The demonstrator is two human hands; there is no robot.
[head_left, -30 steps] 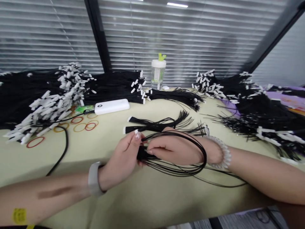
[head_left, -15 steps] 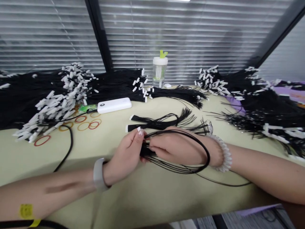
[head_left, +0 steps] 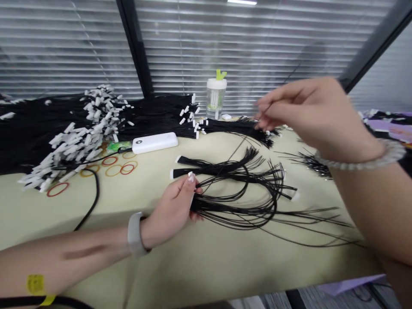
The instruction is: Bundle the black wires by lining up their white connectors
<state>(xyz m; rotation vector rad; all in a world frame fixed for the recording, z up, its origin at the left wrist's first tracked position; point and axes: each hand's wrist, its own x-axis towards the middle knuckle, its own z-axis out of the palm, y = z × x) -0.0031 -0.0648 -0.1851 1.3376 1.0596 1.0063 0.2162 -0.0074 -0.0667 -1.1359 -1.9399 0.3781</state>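
Observation:
My left hand is closed round the connector end of a bundle of thin black wires, thumb on top; a small white piece shows at the thumb tip. The wires fan out to the right and some curve back in a loop. Raised at the right, my right hand pinches a single black wire that runs taut up from the bundle. Beyond my left hand, two tied wire harnesses with white connectors lie on the table.
Large piles of black wires with white connectors cover the left and back. A white power bank, several rubber bands and a black cable lie nearby. A clear cup stands at the back by the blinds.
My right hand has moved from beside my left hand up and to the right, drawing one wire out. The wire loop has slipped off it and spread over the table. My left hand stays put.

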